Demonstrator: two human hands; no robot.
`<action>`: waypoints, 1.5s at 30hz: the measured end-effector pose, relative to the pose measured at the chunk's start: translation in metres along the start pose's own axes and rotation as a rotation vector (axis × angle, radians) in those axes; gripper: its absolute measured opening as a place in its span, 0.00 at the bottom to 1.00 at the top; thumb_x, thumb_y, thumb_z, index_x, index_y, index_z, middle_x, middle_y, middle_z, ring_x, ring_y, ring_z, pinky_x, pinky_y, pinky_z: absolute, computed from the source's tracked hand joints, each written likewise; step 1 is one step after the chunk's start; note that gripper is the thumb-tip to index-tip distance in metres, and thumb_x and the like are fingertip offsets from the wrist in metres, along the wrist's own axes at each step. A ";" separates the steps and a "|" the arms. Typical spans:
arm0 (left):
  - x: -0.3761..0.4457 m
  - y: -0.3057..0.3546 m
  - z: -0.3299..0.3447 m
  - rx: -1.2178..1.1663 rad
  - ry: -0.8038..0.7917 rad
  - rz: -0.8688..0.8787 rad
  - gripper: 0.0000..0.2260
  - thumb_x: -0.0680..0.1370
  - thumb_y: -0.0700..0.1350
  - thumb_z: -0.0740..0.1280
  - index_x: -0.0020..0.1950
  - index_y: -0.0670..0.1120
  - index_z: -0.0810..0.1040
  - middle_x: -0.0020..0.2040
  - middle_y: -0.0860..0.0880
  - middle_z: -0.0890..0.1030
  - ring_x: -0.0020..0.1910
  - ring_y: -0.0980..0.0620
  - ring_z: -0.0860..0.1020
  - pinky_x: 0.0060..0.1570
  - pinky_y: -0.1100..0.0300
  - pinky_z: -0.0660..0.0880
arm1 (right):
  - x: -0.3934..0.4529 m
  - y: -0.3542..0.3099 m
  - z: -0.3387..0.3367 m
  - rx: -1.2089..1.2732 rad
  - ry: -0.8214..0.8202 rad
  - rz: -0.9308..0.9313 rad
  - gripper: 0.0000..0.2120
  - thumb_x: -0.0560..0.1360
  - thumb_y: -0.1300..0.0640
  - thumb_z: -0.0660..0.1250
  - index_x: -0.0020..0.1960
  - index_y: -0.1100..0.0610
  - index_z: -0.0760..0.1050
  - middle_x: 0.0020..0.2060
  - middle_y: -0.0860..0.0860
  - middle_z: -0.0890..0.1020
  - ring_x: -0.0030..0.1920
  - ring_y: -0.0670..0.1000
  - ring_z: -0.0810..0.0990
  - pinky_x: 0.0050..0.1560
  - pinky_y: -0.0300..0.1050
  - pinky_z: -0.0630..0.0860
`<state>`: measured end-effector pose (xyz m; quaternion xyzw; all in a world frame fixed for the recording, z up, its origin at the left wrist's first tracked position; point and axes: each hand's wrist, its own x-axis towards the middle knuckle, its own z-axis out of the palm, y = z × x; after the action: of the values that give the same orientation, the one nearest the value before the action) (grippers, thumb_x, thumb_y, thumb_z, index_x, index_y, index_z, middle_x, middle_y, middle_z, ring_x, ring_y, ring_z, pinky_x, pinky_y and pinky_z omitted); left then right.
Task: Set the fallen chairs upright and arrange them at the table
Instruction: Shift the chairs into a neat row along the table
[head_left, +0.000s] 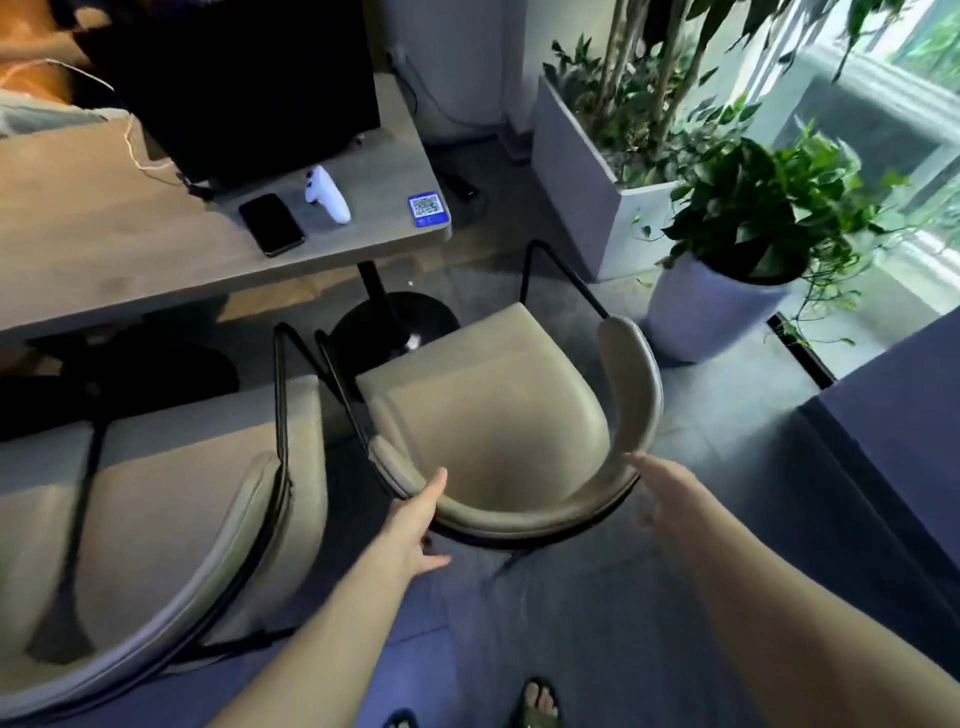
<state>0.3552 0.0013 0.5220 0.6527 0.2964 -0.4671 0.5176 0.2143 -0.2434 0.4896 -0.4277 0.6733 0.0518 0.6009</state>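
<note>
Your left hand (415, 525) w/ open grip touches the upright beige curved-back chair (498, 415); right hand (670, 493) open too. Grab both sides, slide evenly toward grey wooden surface (130, 249).

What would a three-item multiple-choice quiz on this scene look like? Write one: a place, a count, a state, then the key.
1. Where does the phone lie?
A. on the table, beside the white controller
B. on a chair seat
C. on the floor

2. How many beige chairs show?
A. one
B. two
C. four

3. How does the chair between the hands stand?
A. on its side
B. upside down
C. upright

Key: 1 A, the phone rests on the tabletop left of the controller. 2 B, the near chair stands left of the centre one. 3 C, its seat faces up; the left hand and right hand are at its backrest.
</note>
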 end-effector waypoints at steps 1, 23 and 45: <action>0.005 0.004 0.006 -0.025 0.006 -0.013 0.38 0.68 0.61 0.73 0.74 0.50 0.64 0.74 0.47 0.67 0.71 0.42 0.67 0.54 0.40 0.73 | -0.009 -0.009 -0.003 0.016 -0.025 0.013 0.36 0.72 0.53 0.72 0.75 0.60 0.62 0.57 0.57 0.71 0.39 0.59 0.72 0.21 0.52 0.76; 0.037 0.037 -0.042 -0.185 0.224 -0.149 0.07 0.80 0.38 0.62 0.57 0.40 0.68 0.68 0.40 0.73 0.66 0.41 0.72 0.59 0.40 0.70 | -0.010 -0.020 0.050 -0.279 -0.136 0.193 0.18 0.78 0.58 0.67 0.62 0.63 0.65 0.41 0.61 0.71 0.47 0.67 0.77 0.53 0.68 0.74; 0.053 0.043 -0.101 -0.104 0.208 -0.070 0.12 0.79 0.39 0.64 0.61 0.39 0.72 0.60 0.38 0.77 0.60 0.41 0.77 0.54 0.40 0.74 | 0.003 -0.039 0.083 -0.442 -0.037 0.075 0.13 0.80 0.64 0.61 0.64 0.65 0.68 0.37 0.60 0.73 0.33 0.58 0.73 0.06 0.54 0.63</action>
<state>0.4439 0.0801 0.4935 0.6592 0.3951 -0.3985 0.5006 0.3033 -0.2213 0.4815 -0.5227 0.6497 0.2282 0.5025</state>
